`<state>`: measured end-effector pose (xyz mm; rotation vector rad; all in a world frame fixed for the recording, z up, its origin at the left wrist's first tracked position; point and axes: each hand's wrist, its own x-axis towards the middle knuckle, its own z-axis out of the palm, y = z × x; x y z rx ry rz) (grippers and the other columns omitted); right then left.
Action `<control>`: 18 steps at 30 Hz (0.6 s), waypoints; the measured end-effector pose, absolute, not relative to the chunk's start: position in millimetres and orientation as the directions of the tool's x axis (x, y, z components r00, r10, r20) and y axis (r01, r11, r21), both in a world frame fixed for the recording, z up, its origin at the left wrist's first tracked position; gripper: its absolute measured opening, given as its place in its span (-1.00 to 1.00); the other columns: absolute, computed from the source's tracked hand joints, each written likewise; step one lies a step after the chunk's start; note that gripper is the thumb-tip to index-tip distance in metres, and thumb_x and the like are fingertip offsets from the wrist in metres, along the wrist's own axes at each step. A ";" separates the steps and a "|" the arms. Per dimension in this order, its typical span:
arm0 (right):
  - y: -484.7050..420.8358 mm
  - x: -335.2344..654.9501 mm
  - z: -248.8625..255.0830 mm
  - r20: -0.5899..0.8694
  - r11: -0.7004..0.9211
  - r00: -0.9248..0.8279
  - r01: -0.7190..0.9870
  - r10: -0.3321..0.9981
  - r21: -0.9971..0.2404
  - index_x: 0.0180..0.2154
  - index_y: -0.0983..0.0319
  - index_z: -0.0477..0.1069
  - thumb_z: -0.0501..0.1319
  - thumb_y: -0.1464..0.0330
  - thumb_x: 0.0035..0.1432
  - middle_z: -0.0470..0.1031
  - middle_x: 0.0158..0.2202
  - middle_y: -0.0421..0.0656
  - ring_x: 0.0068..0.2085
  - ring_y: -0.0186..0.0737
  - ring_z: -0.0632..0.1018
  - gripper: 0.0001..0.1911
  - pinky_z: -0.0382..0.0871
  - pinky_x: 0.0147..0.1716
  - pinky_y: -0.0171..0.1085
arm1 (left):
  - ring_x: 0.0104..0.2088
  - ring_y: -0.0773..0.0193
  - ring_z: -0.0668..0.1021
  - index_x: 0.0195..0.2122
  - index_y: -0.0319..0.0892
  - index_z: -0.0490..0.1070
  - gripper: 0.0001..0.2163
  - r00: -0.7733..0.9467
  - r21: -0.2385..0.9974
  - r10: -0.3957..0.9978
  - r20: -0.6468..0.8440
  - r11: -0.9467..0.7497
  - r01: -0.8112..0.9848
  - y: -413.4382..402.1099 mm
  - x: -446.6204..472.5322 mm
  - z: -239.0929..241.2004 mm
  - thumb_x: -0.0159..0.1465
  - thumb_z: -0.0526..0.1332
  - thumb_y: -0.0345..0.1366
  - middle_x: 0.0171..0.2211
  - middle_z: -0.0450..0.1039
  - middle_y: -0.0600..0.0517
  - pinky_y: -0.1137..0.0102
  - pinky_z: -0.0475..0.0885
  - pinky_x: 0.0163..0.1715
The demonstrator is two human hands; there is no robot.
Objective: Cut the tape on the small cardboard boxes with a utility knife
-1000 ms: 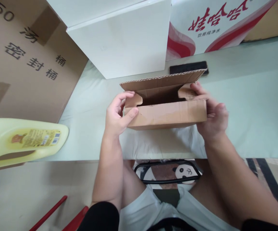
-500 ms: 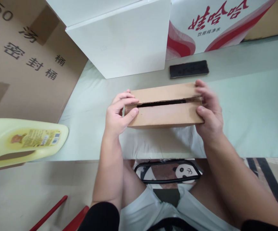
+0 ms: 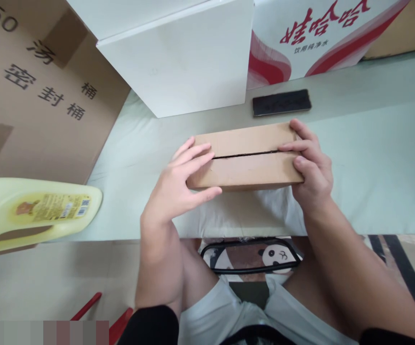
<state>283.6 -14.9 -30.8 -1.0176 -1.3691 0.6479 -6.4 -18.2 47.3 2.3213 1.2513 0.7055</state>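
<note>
Between my hands is a small brown cardboard box (image 3: 250, 170), over the pale green tabletop. Its two long top flaps meet almost fully, with a thin dark slit running between them. My left hand (image 3: 178, 179) is at the box's left end, its fingers stretched over the flaps and its thumb along the near lower edge. At the right end, my right hand (image 3: 311, 163) grips the box, with the thumb on the near flap, one finger across the slit and another at the far corner. The contents of the box are hidden.
A black phone (image 3: 282, 102) lies beyond the box. Behind stand a white box (image 3: 182, 62) and a red-and-white carton (image 3: 315, 48). A large cardboard carton (image 3: 49, 124) and a pale yellow jug (image 3: 38, 215) are at left. The tablecloth's edge (image 3: 121, 235) runs in front of my lap.
The gap between the flaps has narrowed to a slit. My left fingers have spread further over the top, and its thumb has moved down off the near flap. A right finger now presses across the slit.
</note>
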 end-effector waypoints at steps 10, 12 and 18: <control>-15.4 282.4 -29.2 0.460 0.443 0.152 0.136 0.875 -0.886 -0.13 -0.07 0.65 0.23 0.03 0.26 0.44 0.33 -0.32 0.42 0.16 0.35 -0.72 0.02 0.51 0.26 | 0.51 -0.33 0.12 0.36 0.05 0.39 -0.25 0.493 0.482 0.844 0.212 -0.529 0.698 -9.1 -3.7 35.3 0.21 0.34 0.26 0.42 0.31 -0.07 -0.28 0.22 0.39; -14.6 281.7 -30.0 0.464 0.455 0.155 0.095 0.872 -0.886 -0.06 -0.08 0.63 0.26 0.07 0.25 0.44 0.33 -0.33 0.43 0.13 0.33 -0.72 0.00 0.51 0.25 | 0.50 -0.31 0.15 0.35 0.03 0.40 -0.27 0.496 0.481 0.837 0.232 -0.542 0.690 -9.7 -3.5 36.0 0.22 0.35 0.25 0.41 0.32 -0.08 -0.28 0.24 0.39; -13.0 280.0 -33.6 0.458 0.447 0.157 0.103 0.875 -0.889 -0.04 -0.07 0.58 0.23 0.08 0.29 0.42 0.34 -0.32 0.46 0.14 0.28 -0.73 -0.05 0.50 0.33 | 0.49 -0.28 0.21 0.31 0.07 0.44 -0.32 0.468 0.497 0.843 0.263 -0.535 0.684 -11.5 -1.8 36.3 0.22 0.37 0.22 0.38 0.37 -0.05 -0.28 0.25 0.39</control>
